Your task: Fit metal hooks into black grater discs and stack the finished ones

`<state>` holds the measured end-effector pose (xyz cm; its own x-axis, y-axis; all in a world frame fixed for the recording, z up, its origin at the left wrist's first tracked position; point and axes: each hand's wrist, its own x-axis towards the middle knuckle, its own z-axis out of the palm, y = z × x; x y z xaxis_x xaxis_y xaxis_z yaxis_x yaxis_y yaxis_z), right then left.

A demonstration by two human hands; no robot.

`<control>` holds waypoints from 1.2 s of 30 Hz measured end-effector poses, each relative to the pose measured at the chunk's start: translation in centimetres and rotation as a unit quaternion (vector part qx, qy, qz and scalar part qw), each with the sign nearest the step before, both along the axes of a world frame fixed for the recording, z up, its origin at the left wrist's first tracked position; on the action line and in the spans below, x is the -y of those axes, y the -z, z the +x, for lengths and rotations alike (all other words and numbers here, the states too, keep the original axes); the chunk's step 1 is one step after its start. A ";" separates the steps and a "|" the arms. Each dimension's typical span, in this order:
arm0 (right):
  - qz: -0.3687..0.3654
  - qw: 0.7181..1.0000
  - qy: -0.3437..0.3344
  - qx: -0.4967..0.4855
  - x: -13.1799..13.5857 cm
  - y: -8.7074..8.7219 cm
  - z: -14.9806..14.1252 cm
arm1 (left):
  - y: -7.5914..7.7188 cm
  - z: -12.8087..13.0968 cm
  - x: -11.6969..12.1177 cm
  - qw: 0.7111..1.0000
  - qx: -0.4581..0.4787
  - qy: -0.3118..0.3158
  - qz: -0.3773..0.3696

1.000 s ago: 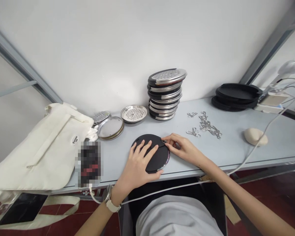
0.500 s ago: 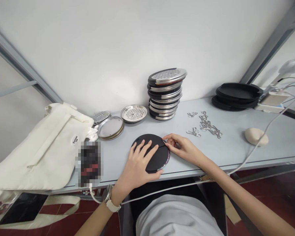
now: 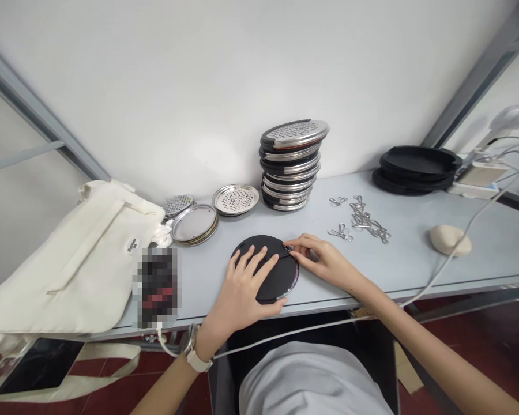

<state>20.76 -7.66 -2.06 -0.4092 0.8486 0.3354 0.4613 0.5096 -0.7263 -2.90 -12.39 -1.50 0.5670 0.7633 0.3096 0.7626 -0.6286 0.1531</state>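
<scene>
A round black case (image 3: 281,279) lies near the table's front edge, a strip of coloured edging showing along its right rim. My left hand (image 3: 244,288) rests on top of it, fingers spread flat and thumb at the near rim. At the upper right rim, my right hand (image 3: 318,259) pinches a small metal clip (image 3: 287,248) between thumb and fingertips, against the case. The fingers partly hide that clip. Several loose metal clips (image 3: 365,222) lie in a pile to the right, beyond my right hand.
Behind the case stands a tall stack of metal discs in black covers (image 3: 290,173). Perforated metal plates (image 3: 236,200) and plain metal lids (image 3: 194,223) sit left of it. A cream bag (image 3: 82,259), black covers (image 3: 419,161), a beige mouse (image 3: 450,240) and a white cable (image 3: 471,222) flank the area.
My right fingertips and the clip have shifted slightly left, further in over the case's rim. My left hand and the case have stayed in place.
</scene>
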 end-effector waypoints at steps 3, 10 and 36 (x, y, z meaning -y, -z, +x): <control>0.006 1.000 -0.002 0.003 0.0 0.1 0.0 | 0.0 0.0 0.0 1.000 0.001 -0.001 0.003; -0.005 1.000 -0.005 0.001 0.0 0.2 0.0 | 0.0 0.0 0.0 1.000 0.002 -0.002 -0.001; -0.065 0.998 -0.011 -0.022 0.1 -0.1 -0.2 | 0.1 0.0 -0.1 1.000 -0.001 -0.001 0.004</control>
<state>20.58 -7.75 -2.00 -0.4159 0.8768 0.2413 0.4169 0.4196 -0.8063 -2.95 -12.33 -1.61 0.5653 0.7622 0.3154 0.7644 -0.6277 0.1468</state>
